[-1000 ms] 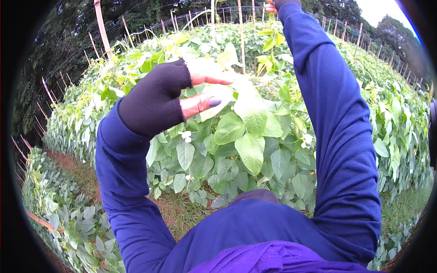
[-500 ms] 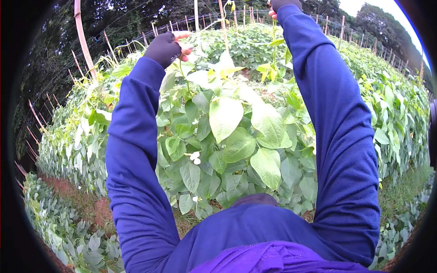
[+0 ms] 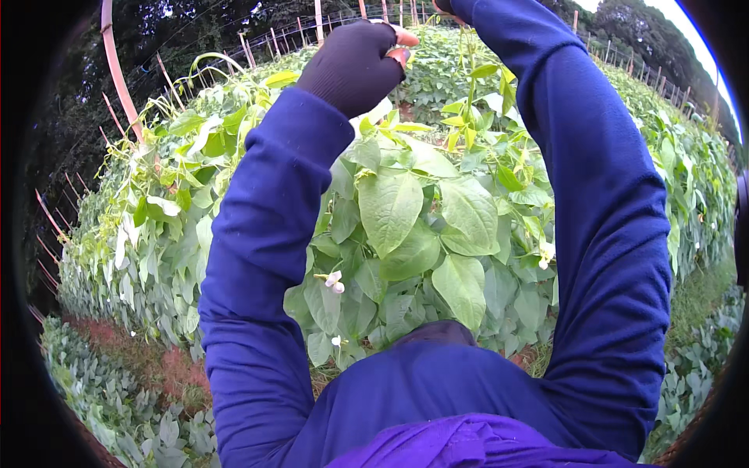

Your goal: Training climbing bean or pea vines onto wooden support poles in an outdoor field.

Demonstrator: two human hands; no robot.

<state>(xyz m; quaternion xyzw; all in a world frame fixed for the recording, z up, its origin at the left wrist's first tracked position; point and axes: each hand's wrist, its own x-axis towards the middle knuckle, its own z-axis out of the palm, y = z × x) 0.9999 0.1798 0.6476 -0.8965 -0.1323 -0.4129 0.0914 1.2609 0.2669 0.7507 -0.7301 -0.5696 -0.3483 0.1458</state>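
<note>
The person's left hand (image 3: 355,66), in a black knitted fingerless glove, is raised at the upper centre of the frame. Its bare thumb and forefinger are bent toward each other, with a small gap visible between them; whether anything thin is pinched there cannot be told. The right hand (image 3: 446,6) is mostly cut off by the top edge, right of centre, so its opening and its hold cannot be told.

Just below the right hand, a slender yellow-green climbing vine (image 3: 470,86) rises from the foliage. The step in hand appears to be handling this growth at the top of the plants. The next move seems to call for a light fingertip grip, as the stem looks thin and easily snapped.

Both arms, in long dark-blue sleeves (image 3: 261,210), frame a bushy plant with broad, pointed green leaves (image 3: 390,210) at the centre. A small pinkish-white flower (image 3: 334,282) shows left of centre, beside the left sleeve. A bright purple cloth (image 3: 468,441) lies across the person at the bottom edge.

The setting is outdoors. Leafy rows spread to both sides, with reddish-brown soil (image 3: 183,366) and grass at lower left. A tall, pale-brown wooden stake (image 3: 117,74) stands at upper left, with thinner ones behind. Dark-green trees (image 3: 62,93) line the background; pale sky (image 3: 667,14) shows at upper right.
</note>
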